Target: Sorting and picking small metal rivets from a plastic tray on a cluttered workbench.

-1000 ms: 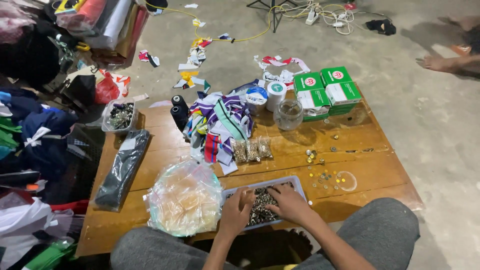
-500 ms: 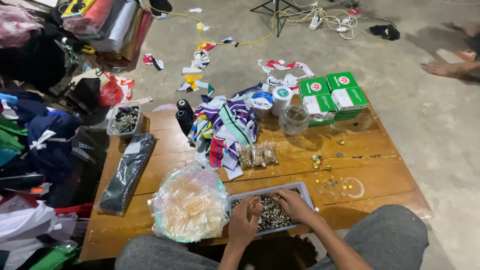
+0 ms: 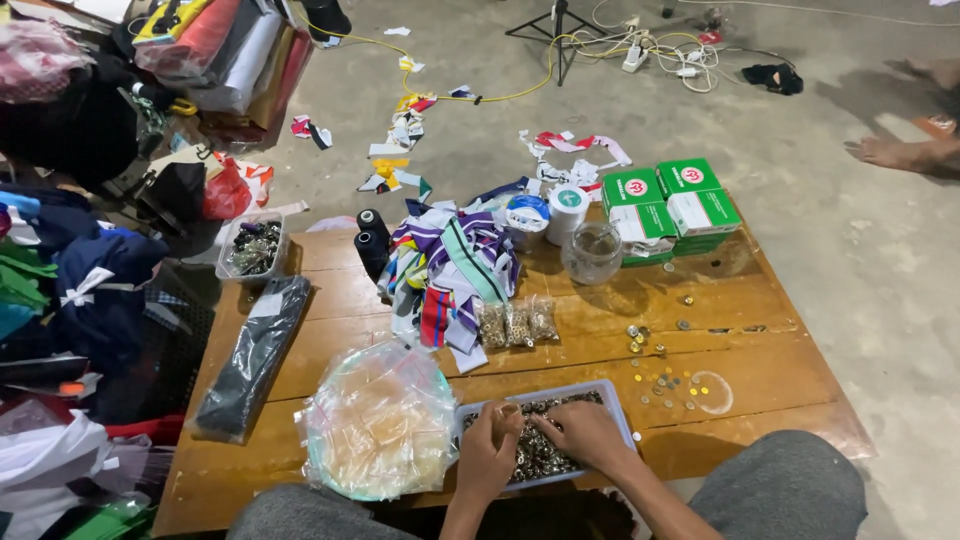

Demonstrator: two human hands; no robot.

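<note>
Both hands are down in the shallow grey tray (image 3: 612, 400) at the near edge of the low wooden table (image 3: 760, 370). The left hand (image 3: 490, 452) has its fingers curled in, pinching at something small among the metal pieces (image 3: 540, 455) that fill the tray, though I cannot tell exactly what it grips. The right hand (image 3: 583, 432) lies just beside it, fingers bent and spread over the same heap, touching the pieces; whether it holds any I cannot tell. At nine o'clock from the hands, touching the tray's side, sits a round bowl covered with crinkled clear plastic bags (image 3: 378, 420). Further out at nine to ten o'clock lies a long black packet (image 3: 252, 355) along the table's left side. At twelve o'clock three small clear bags of metal bits (image 3: 517, 323) rest in a row, and behind them is a heap of striped cloth strips (image 3: 455, 262) with two black thread spools (image 3: 372, 240) at its left. At one o'clock stand a clear glass jar (image 3: 592, 252) and green and white boxes (image 3: 672, 200). At two o'clock loose coins and small metal rings (image 3: 665, 380) lie scattered on the wood. A small tub of metal parts (image 3: 253, 247) sits at the far left corner.
</note>
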